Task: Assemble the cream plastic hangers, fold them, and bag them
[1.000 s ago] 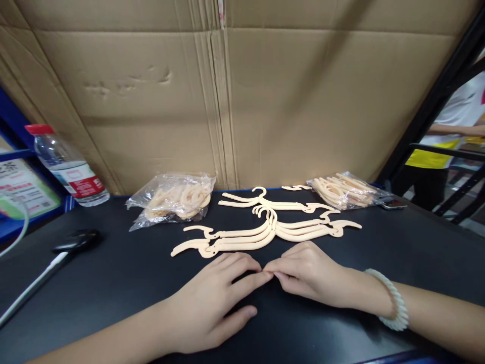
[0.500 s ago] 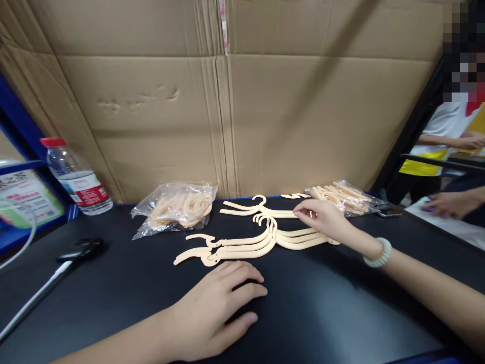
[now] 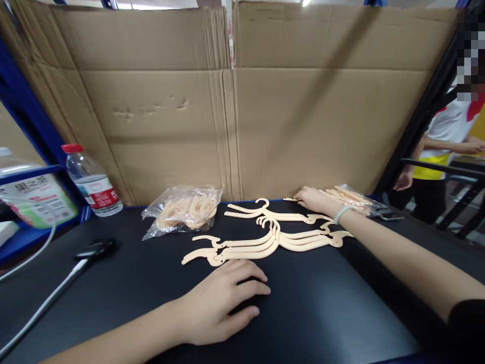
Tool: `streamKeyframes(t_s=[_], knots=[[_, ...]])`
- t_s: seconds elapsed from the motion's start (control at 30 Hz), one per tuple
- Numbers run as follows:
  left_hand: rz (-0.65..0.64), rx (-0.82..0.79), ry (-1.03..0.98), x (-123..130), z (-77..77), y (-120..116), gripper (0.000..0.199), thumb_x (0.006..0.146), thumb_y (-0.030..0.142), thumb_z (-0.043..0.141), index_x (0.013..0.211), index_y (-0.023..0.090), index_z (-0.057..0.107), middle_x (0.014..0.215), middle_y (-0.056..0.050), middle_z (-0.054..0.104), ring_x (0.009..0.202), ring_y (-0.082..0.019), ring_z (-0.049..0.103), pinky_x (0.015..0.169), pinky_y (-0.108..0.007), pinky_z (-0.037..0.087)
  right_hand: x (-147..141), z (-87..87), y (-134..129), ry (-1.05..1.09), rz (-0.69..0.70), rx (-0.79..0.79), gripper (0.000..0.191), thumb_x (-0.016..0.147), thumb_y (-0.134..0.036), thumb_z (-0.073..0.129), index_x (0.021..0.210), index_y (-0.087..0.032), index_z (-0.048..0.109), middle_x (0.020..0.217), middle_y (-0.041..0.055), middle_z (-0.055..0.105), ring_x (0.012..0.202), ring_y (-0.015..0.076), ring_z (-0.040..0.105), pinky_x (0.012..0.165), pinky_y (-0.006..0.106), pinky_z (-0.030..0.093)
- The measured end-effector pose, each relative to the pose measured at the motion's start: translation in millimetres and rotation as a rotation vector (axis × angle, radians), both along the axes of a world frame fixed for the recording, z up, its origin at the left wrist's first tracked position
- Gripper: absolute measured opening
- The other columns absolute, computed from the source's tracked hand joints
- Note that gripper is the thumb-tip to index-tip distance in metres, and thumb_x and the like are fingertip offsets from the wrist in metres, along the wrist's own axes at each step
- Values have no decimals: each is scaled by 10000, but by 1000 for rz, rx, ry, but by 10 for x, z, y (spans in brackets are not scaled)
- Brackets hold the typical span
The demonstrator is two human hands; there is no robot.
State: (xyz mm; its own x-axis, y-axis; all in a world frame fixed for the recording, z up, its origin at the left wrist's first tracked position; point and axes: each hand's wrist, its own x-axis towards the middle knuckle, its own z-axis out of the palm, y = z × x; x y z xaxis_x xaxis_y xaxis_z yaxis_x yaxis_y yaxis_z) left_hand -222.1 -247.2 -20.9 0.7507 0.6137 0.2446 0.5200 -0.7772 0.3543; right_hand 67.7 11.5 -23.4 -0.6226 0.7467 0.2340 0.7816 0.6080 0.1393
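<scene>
My left hand (image 3: 227, 301) lies palm down on the black tabletop, fingers apart and holding nothing. Just beyond its fingertips is a row of overlapping cream plastic clothes hangers (image 3: 246, 247), with small folding arms at their ends. Another cream hanger (image 3: 286, 216) lies behind that row. My right hand (image 3: 318, 199) stretches to the back of the table, fingers bent and closed on a small hanger arm (image 3: 290, 199). Only the left end of that arm shows; the rest is behind the fingers. Beside this hand is a clear bag of hanger arms (image 3: 350, 197).
At back left lies a clear bag of curved cream pieces (image 3: 185, 210). A red-capped water bottle (image 3: 96, 184) stands farther left, near a black device (image 3: 94, 248) with a white cable. Cardboard (image 3: 170, 111) walls the back. A phone (image 3: 388, 214) lies at right; another person (image 3: 435, 151) stands beyond.
My right hand has moved back from the rear hanger's right side to the small hanger arm behind it. The left hand stays on the table. The camera view has tilted up slightly.
</scene>
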Motion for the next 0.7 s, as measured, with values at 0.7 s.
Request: streamKeyframes(t_s=[0.7], knots=[[308,-415,-630,-15,-111,126,206,869,307,598,734,182,505,915,-70,669,850,-193,650,740,-329,541,-881,389,-1323,822,412,-640,187,813,-322,642,759,-143,627,677,-1,636,608,108,571,570,229,439]])
